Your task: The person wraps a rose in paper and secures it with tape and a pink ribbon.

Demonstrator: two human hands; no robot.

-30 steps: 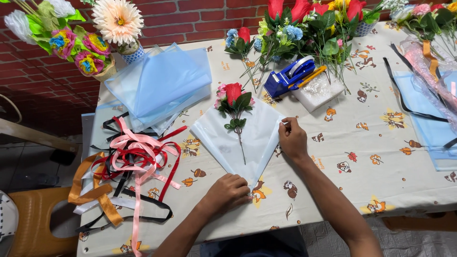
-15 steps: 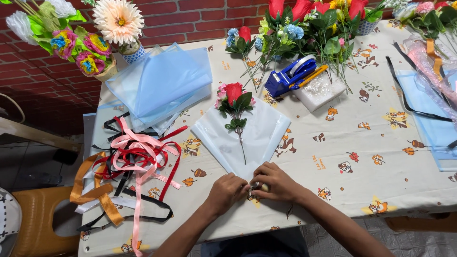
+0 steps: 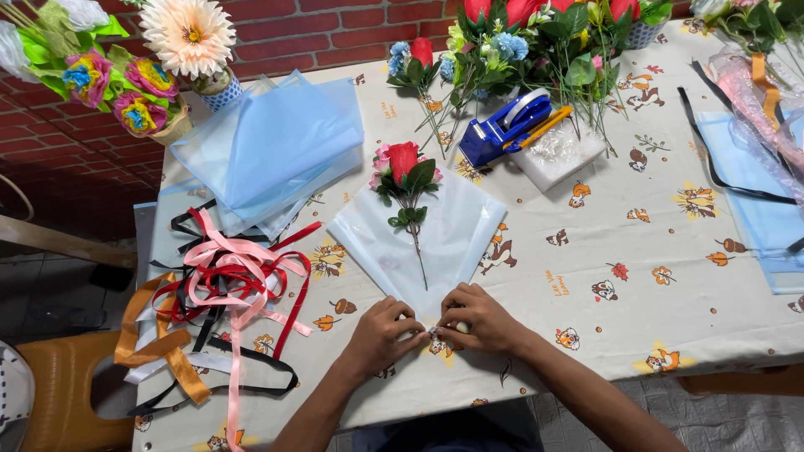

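Tabletop (image 3: 586, 276): cream cloth, glossy, printed with small cartoon animals and leaves; it runs up to a red brick wall (image 3: 318, 33) at the far edge.

Near edge, centre: left hand (image 3: 381, 333) and right hand (image 3: 481, 318) meet at the bottom point of a pale translucent wrapping sheet (image 3: 444, 243). Both grips pressed together, pinching that folded point. The sheet fans out toward the far edge, smooth and creased along two folds. On it lies a red artificial rose (image 3: 403, 159), stem pointing at the hands.

Near-left corner: tangle of satin ribbons (image 3: 226, 285), pink, red, black, orange. An orange plastic chair (image 3: 59, 393) stands off that corner.

Mid-left: stack of light blue film sheets (image 3: 276, 142).

Far edge: blue tape dispenser (image 3: 502, 130) beside a white foam block (image 3: 557, 155); bunches of artificial flowers (image 3: 536, 42) behind; paper flowers (image 3: 126, 75) at the far-left corner.
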